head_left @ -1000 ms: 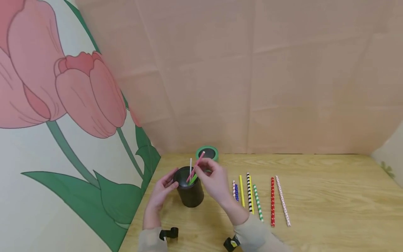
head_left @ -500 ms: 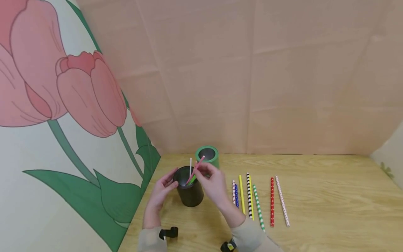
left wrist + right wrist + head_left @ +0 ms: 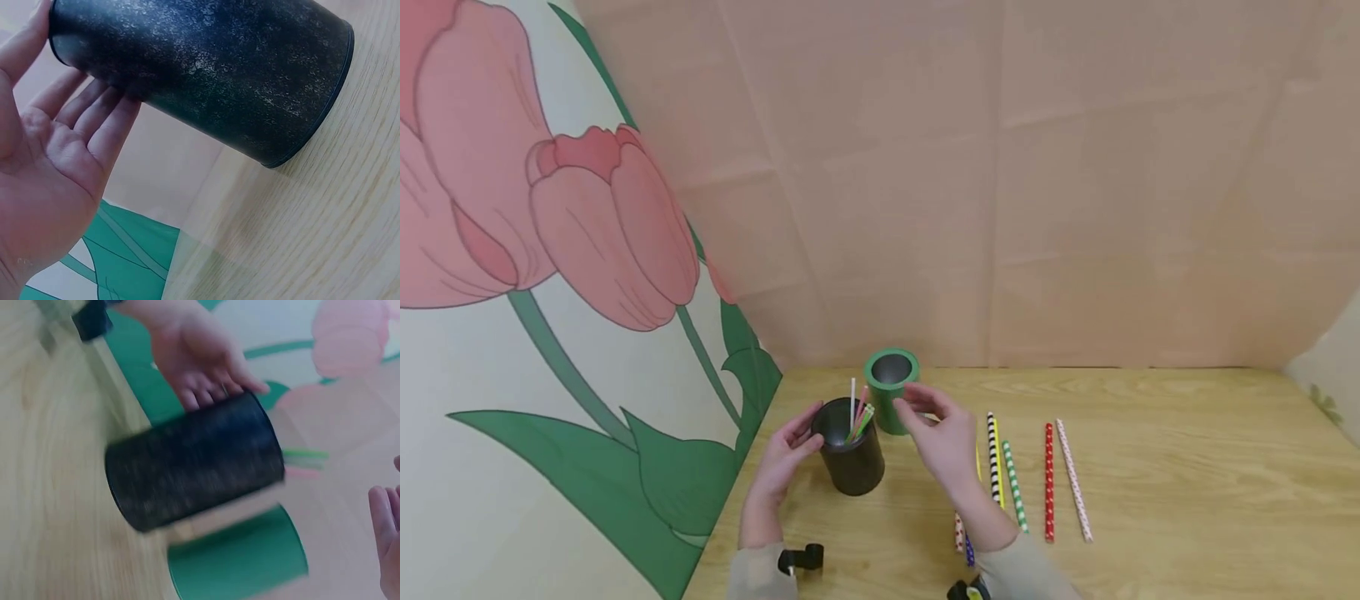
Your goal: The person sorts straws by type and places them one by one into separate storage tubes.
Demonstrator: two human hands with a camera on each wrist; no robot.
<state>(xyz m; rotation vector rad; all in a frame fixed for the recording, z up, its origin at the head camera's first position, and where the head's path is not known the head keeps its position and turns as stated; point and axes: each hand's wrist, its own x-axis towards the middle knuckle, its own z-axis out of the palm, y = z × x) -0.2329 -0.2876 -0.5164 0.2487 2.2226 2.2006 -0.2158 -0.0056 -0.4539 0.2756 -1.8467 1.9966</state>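
My left hand [image 3: 782,452] steadies a black cylindrical cup [image 3: 854,468], thumb near the rim and fingers along the side; the left wrist view shows the cup [image 3: 206,69] standing on the wooden table. Inside it lean a white straw [image 3: 853,393], a pink straw [image 3: 862,397] and green straws [image 3: 867,416]. To the right of the cup, my right hand [image 3: 946,433] is in the air with bent, parted fingers and nothing between them. It overlaps the edge of a green cup [image 3: 883,411], which stands just behind the black one.
Several patterned paper straws lie on the table to the right: a black-and-white striped straw [image 3: 993,458], a green-striped straw [image 3: 1013,483], a red straw [image 3: 1049,483] and a pale dotted straw [image 3: 1074,479]. My right forearm covers others. A tulip-painted wall [image 3: 587,358] borders the left.
The right hand has let go of the pink straw and moved right, away from the black cup. That straw now sits lower in the cup. My left hand has stayed in place.
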